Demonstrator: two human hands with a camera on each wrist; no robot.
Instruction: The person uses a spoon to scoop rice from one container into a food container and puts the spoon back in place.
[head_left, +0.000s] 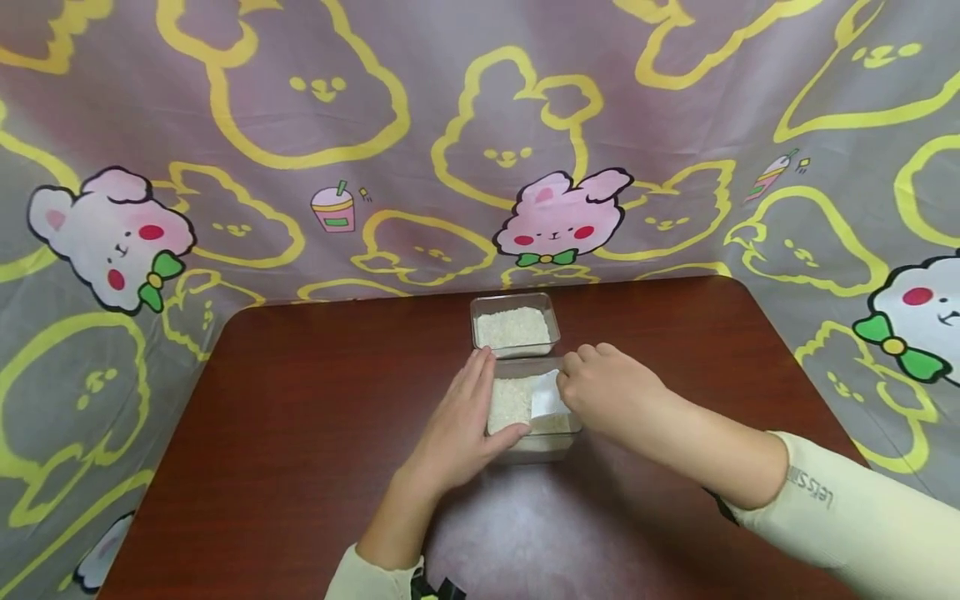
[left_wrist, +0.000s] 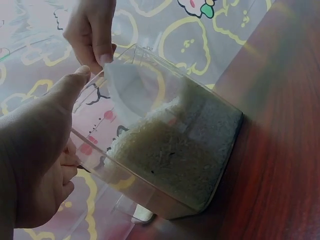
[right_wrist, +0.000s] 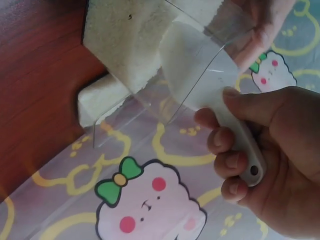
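Down at the near edge, 2 pale sleeves [head_left: 847,508] reach in over the dark red-brown table [head_left: 315,417]. The left hand [head_left: 453,437] lies with fingers outstretched along the near clear container [head_left: 528,456], thumb at its front rim: touching, not clutching. And here's the right hand [head_left: 611,387], fingers wrapped around the handle of a white scoop [right_wrist: 240,137], thumb on top! The scoop's blade dips inside the container's right half, right at the rice [head_left: 510,406], which slopes down there; the left wrist view picks out 2 dark specks in it. Just behind sits container number 2, the far clear container [head_left: 516,351], rice inside too. Beyond that, a cartoon-printed cloth [head_left: 420,75] hangs across the back.
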